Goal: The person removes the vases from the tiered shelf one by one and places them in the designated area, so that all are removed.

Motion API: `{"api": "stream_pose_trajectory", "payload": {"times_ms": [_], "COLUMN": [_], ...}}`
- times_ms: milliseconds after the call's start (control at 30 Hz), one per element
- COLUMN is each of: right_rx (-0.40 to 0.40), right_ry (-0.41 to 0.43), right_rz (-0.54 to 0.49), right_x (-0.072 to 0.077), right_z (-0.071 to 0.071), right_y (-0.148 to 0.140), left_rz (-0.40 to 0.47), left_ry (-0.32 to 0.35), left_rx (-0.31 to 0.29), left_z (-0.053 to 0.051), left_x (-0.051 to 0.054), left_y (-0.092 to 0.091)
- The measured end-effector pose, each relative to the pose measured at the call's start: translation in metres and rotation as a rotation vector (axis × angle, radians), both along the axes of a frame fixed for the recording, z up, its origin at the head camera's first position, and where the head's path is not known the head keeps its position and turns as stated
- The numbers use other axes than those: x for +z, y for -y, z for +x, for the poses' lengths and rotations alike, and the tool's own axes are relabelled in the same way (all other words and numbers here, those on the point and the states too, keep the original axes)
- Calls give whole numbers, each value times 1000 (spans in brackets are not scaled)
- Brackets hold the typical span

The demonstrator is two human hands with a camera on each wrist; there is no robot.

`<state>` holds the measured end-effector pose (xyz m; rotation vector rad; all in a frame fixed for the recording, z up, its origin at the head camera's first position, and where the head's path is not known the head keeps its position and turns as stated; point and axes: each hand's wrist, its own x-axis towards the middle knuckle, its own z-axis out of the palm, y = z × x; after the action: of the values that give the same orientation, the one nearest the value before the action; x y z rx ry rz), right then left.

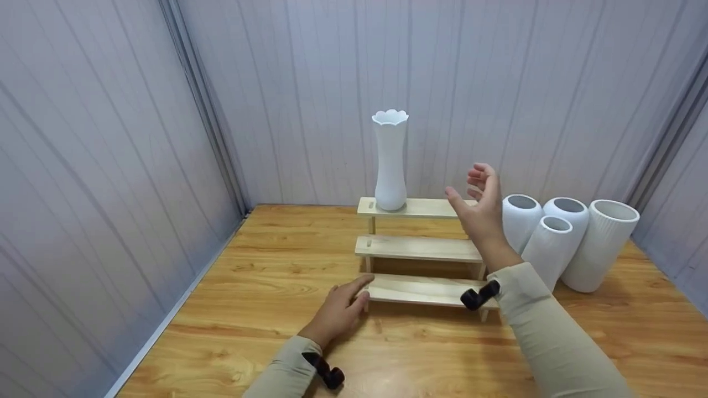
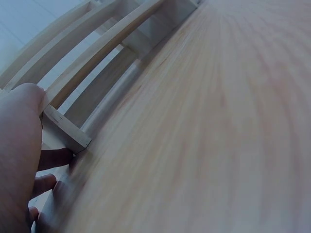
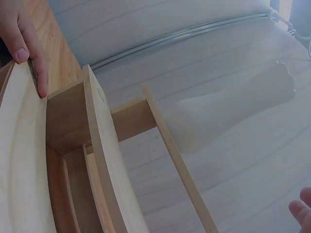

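Note:
A three-tier pale wooden display stand [image 1: 417, 249] stands on the table. On the left end of its top tier, a tall white vase [image 1: 390, 160] with a scalloped rim stands upright; the right wrist view shows this vase [image 3: 228, 109] sideways. My left hand [image 1: 338, 307] holds the left end of the lowest tier, thumb at the front and fingers around the end. Raised in the air, my right hand [image 1: 480, 207] is near the right end of the top tier, its fingers loosely bent and holding nothing. Part of the stand's right side is hidden behind my right arm.
Several white vases stand grouped right of the stand: a ribbed one [image 1: 600, 249], a small narrow one [image 1: 547, 251] in front, and two rounded ones [image 1: 521, 218] behind, partly covered by my right hand and arm. Panelled walls [image 1: 310, 99] enclose the wooden table [image 1: 265, 265].

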<state>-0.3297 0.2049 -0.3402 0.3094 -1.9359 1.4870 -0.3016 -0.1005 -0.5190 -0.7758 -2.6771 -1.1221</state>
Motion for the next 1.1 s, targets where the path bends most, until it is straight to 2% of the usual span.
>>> {"api": "stream_pose_trajectory", "payload": {"times_ms": [267,567,767,900,1100], "right_rx": [123,240,330,336,276], "right_ry": [62,252,376,423,459], "right_rz": [9,52,28,34,109], "right_x": [0,3,1,-1,0], "right_z": [-23,-48,-58,-64,-70], "right_y": [26,51,65,72,81], "left_rz": [-11,-14,-24,-10,-16], "left_ry": [-5,12,3,9,8], "left_rx": [21,12,21,17,18], "left_z": [-1,1,1,2,4], "left_x": [0,1,1,2,3], "left_y": [1,0,-1,-1,0]}}
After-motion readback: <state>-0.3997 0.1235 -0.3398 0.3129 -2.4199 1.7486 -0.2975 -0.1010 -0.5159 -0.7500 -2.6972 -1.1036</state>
